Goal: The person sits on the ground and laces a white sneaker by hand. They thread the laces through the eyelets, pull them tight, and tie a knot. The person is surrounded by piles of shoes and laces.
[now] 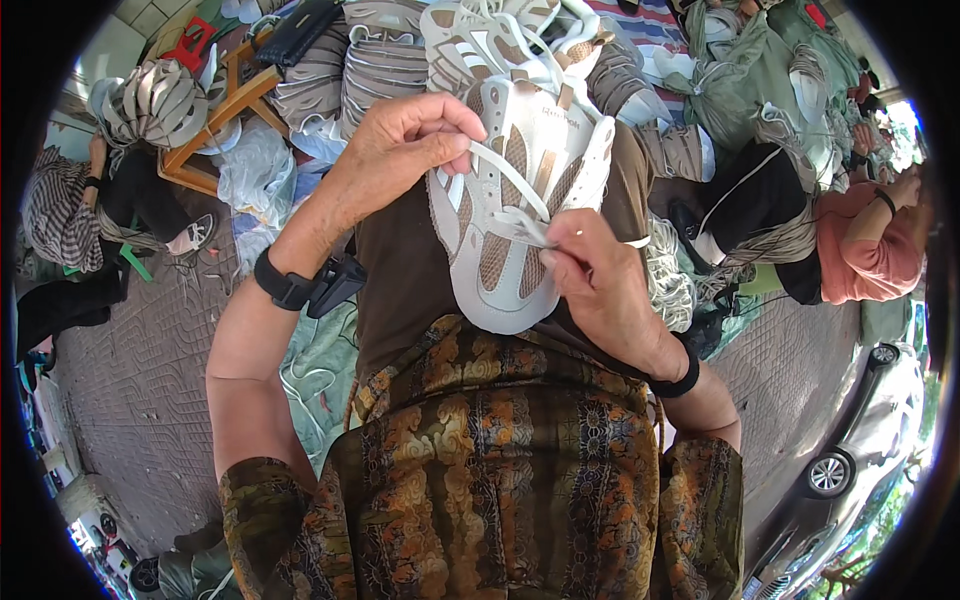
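On my lap lies an off-white and tan sneaker upper (510, 285), its rounded toe turned toward me. A pale flat shoelace (518, 182) runs through eyelets near the toe and arcs up to the left. My left hand (415, 145) pinches that lace beside the upper's left edge, fingers closed. Closer to the toe, my right hand (595, 265) has thumb and fingertips pressed together on the lace at the right side. More shoe uppers of the same kind (465, 50) with loose laces lie just beyond.
Stacked bundles of uppers (385, 70) stand ahead, beside a wooden frame (215, 125) and a black case (298, 32). A heap of white laces (668, 275) lies right of my lap. People sit at both sides, one in a pink top (870, 240). A parked car (850, 450) stands lower right.
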Demonstrator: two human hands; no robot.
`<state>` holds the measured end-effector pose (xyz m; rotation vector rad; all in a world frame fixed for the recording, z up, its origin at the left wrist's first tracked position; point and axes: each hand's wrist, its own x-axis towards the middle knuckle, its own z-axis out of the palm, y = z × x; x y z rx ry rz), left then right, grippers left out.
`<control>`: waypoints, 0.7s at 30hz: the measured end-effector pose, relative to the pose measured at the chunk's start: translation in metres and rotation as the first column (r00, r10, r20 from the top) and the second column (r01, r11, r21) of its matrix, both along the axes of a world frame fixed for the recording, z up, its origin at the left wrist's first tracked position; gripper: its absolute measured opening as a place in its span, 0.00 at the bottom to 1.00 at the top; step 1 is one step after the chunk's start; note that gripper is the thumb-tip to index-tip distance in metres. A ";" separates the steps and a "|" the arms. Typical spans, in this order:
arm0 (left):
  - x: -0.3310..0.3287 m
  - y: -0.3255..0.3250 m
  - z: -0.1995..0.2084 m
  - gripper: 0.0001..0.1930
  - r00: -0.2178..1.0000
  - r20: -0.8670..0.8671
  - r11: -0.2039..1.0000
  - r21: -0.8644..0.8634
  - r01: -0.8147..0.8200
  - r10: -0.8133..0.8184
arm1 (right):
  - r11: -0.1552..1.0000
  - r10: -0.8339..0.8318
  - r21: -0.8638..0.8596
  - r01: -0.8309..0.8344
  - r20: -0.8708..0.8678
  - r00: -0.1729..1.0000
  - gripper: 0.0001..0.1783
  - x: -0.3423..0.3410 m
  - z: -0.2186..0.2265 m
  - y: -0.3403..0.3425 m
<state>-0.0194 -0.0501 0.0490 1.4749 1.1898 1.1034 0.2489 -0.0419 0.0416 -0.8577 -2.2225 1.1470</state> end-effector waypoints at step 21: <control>0.027 -0.012 0.035 0.08 0.920 -0.387 0.993 0.061 0.097 -0.066 | 0.754 -0.049 0.646 -0.118 0.235 0.971 0.13 -0.002 -0.005 0.007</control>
